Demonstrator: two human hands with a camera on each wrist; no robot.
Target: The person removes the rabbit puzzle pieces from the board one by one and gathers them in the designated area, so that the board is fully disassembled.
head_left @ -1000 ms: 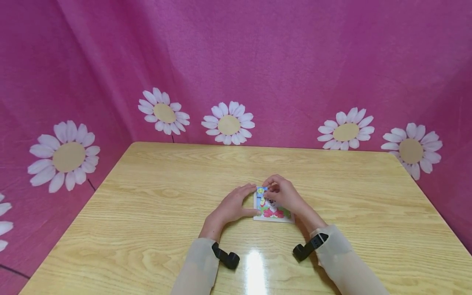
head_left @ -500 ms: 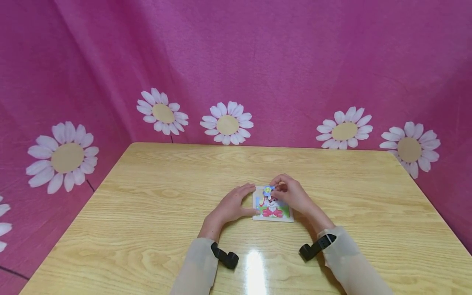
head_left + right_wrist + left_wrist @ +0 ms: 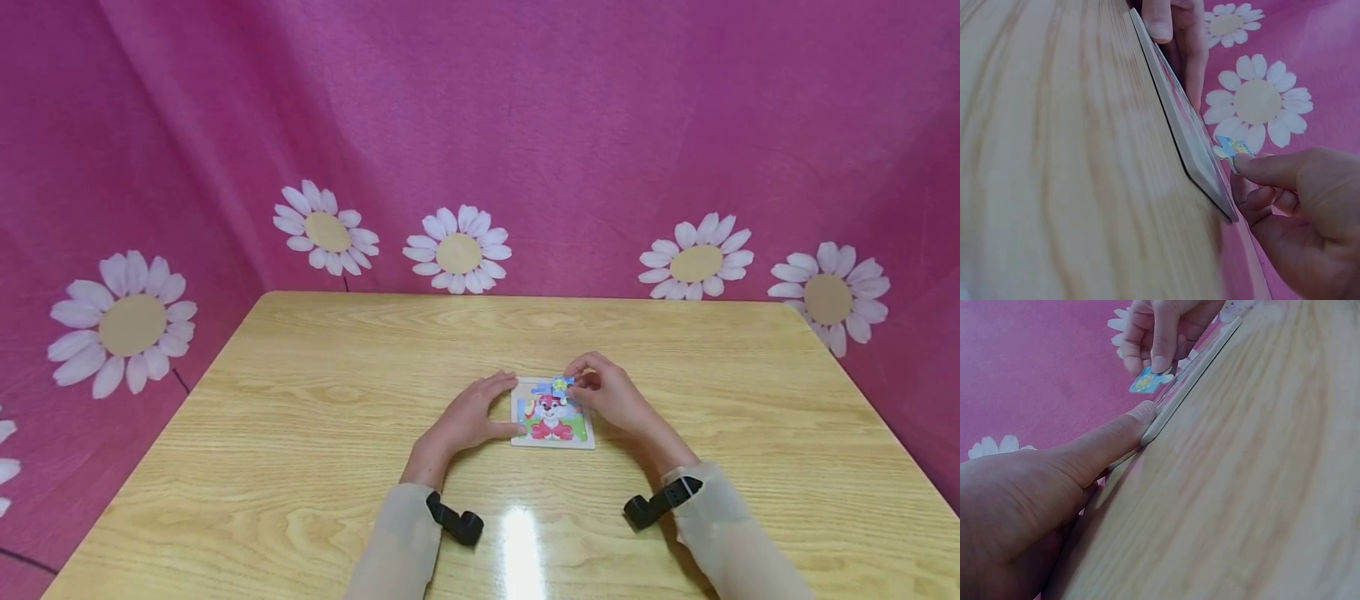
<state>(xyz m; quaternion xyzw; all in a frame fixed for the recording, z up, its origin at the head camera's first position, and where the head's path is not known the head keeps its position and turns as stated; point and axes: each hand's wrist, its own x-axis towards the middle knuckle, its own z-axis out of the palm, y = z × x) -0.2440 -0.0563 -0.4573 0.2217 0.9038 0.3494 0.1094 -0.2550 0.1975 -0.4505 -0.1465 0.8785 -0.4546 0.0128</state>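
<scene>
A small framed jigsaw puzzle (image 3: 555, 446) with a red-and-white cartoon animal lies flat on the table. My left hand (image 3: 467, 418) holds its left side, the thumb (image 3: 1141, 414) on the near left corner and the fingers by the far left corner. Between thumb and index finger, my right hand (image 3: 611, 393) pinches a blue jigsaw piece (image 3: 559, 387) with a yellow flower shape. In the head view the piece overlaps the puzzle's far right part; the wrist views show it tilted and raised over the board. Bare tray shows at the far left corner.
The light wooden table (image 3: 360, 367) reaches out on all sides of the puzzle. Behind it hangs a pink curtain (image 3: 525, 125) with white daisies. Black wrist cameras (image 3: 468, 527) sit on both sleeves.
My right hand has carried the flower piece from the puzzle's far left corner rightward along its far edge, uncovering the animal's face. The left hand stays at the left side.
</scene>
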